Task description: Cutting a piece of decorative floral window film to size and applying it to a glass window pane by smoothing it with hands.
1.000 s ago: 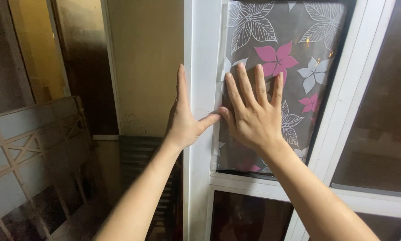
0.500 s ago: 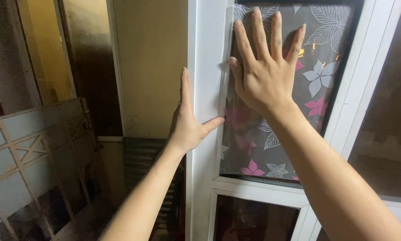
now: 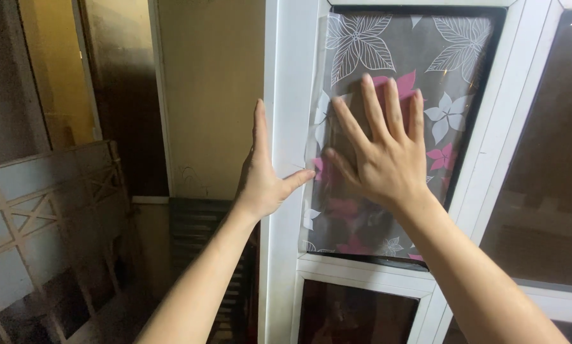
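Fingers (image 3: 388, 108) point up — flat on upright floral film (image 3: 394, 57), long axis vertical.

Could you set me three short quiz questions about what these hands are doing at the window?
1. True or false: the right hand lies flat on the flowered film.
2. What does the left hand rest against?
3. Which colour are the solid flowers: A pink, B blue, C yellow?

Key: 1 true. 2 the white window frame, thumb reaching the film's edge. 3 A.
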